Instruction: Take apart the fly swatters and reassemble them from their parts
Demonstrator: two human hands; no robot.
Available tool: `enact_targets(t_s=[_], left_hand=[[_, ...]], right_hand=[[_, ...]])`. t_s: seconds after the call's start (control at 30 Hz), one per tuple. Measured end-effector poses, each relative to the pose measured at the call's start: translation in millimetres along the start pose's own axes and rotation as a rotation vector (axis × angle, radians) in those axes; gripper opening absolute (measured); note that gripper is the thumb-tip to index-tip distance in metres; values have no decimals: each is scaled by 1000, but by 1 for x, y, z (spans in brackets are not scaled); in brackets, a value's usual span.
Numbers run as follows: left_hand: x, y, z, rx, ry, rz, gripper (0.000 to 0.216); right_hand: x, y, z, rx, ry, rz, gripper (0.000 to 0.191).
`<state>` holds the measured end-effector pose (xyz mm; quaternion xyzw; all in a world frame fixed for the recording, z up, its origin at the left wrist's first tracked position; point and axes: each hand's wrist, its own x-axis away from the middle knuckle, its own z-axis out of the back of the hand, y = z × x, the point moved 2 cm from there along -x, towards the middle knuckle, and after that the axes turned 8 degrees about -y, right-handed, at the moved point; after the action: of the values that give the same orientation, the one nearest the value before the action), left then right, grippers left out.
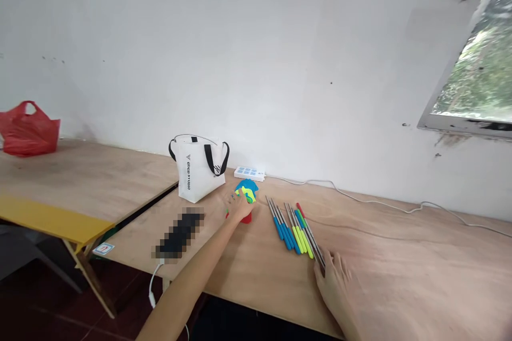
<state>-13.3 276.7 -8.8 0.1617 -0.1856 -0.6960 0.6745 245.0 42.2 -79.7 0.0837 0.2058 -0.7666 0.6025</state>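
Observation:
My left hand (239,206) reaches over a small pile of flat blue, yellow-green and red pieces (247,187). Its fingers look spread on top of the pile and hide part of it; their tips are hard to make out. To the right lie several slim metal sticks with blue grips (282,228) and yellow-green grips (303,240), side by side and slanted. One red-gripped metal stick (301,210) points the other way, its metal end toward me. At that end, my right hand (335,277) rests on the table, thumb and fingers closed around the metal tip.
Behind the pile stand a white tote bag (196,170) with black handles and a white power strip (249,173), its cable along the wall. A blurred dark phone-like object (179,237) with a white cable lies left. A red plastic bag (30,130) sits on the neighbouring table.

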Motion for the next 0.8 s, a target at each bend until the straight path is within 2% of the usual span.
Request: enact_targets(t_s=[0.07,0.13,0.27,0.33,0.43,0.57,0.67,0.8], left_hand=[[24,2,1,30,24,-55,85],[58,3,-4,188,111,-247,77],[126,-6,-27,527,102,-475,69],[148,-10,-34,597,108,-534,53],[162,-11,-32,599,152,-630,28],[169,-7,-23,565,148,-731,22],[170,-4,-20,570,137,-717,20],[168,-3,-21,599,112,-676,20]], right_hand=[[-1,-5,1,61,-61,-14,38],[-4,-9,4,88,-112,-44,39],[-11,-11,12,119,-202,-89,36],[-15,-9,14,124,-239,-86,35],[-20,0,9,136,-272,-86,36],[-20,12,-4,215,-300,-103,33],[-13,15,-10,315,-337,-102,34],[-4,11,-7,371,-306,-30,31]])
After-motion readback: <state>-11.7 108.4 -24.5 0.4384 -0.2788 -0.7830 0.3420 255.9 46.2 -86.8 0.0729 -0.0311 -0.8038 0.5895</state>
